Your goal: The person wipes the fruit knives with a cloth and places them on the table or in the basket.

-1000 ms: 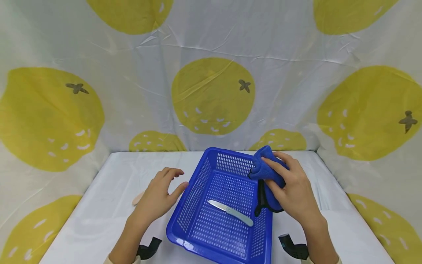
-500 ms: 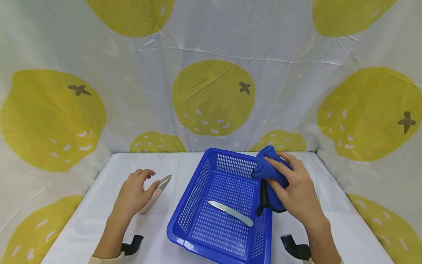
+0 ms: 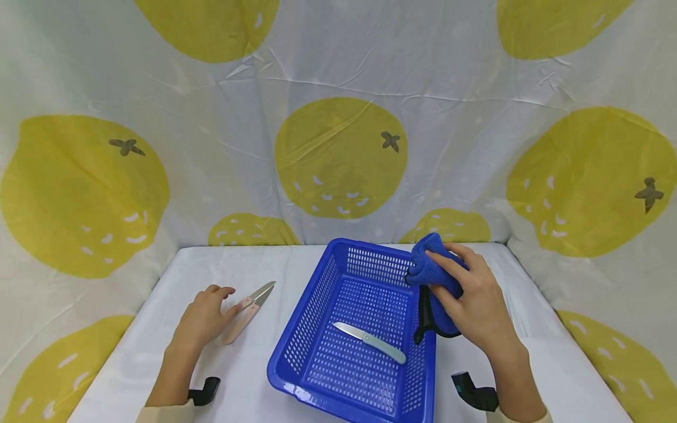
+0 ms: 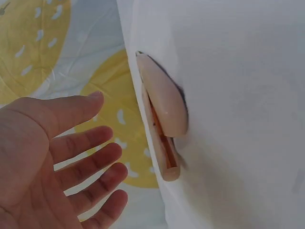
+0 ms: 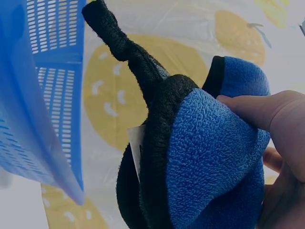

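A pair of scissors (image 3: pixel 255 305) with pale pink handles and metal blades lies on the white table left of the basket, its blades pointing away. Beside the handles hovers my left hand (image 3: pixel 202 317), its fingers spread and loosely bent; in the left wrist view a gap shows between the fingers and the scissors handles (image 4: pixel 164 102). My right hand (image 3: pixel 478 305) grips a folded blue towel (image 5: pixel 209 157) with black edging and a black loop, at the basket's right rim. Inside the blue plastic basket (image 3: pixel 298 335) lies a knife (image 3: pixel 383 346) with a pale grey-green handle.
The white table (image 3: pixel 233 388) runs back to a hanging sheet (image 3: pixel 455 147) printed with yellow fruit, which also encloses both sides. The basket's tall, perforated walls stand between my two hands.
My left hand has moved left, away from the basket, and slightly lower, uncovering the scissors on the table. The right hand with the towel has shifted only slightly right.
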Available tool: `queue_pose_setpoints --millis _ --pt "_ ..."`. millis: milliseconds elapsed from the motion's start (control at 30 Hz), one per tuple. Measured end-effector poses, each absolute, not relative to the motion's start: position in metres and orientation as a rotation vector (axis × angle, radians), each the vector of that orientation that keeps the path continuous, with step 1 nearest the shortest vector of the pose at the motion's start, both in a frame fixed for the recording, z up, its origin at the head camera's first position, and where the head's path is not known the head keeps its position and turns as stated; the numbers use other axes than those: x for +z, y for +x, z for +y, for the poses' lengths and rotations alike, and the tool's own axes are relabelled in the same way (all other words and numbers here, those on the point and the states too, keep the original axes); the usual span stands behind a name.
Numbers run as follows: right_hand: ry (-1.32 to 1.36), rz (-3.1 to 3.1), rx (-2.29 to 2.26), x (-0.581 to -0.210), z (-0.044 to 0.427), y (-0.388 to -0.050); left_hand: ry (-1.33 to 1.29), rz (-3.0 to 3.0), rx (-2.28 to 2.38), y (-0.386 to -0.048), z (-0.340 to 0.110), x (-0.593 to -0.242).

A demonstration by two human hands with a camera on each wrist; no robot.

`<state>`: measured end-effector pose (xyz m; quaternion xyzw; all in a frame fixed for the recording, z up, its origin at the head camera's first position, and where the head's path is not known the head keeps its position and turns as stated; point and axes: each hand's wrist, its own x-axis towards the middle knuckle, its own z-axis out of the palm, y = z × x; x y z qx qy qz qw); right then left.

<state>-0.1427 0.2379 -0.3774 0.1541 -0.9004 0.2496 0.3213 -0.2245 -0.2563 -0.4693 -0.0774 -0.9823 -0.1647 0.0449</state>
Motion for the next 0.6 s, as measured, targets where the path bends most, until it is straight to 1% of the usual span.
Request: queue_pose_setpoints --millis 400,600 --pt "0.384 -2.391 0.648 -0.389 0.242 -0.154 -0.255 -3.105 -0.546 -0.232 -0.259 -0.488" --pt "0.384 -2.402 0.644 -0.392 0.244 -0.156 -0.162 -3.125 -0.615 -0.235 -0.260 -0.493"
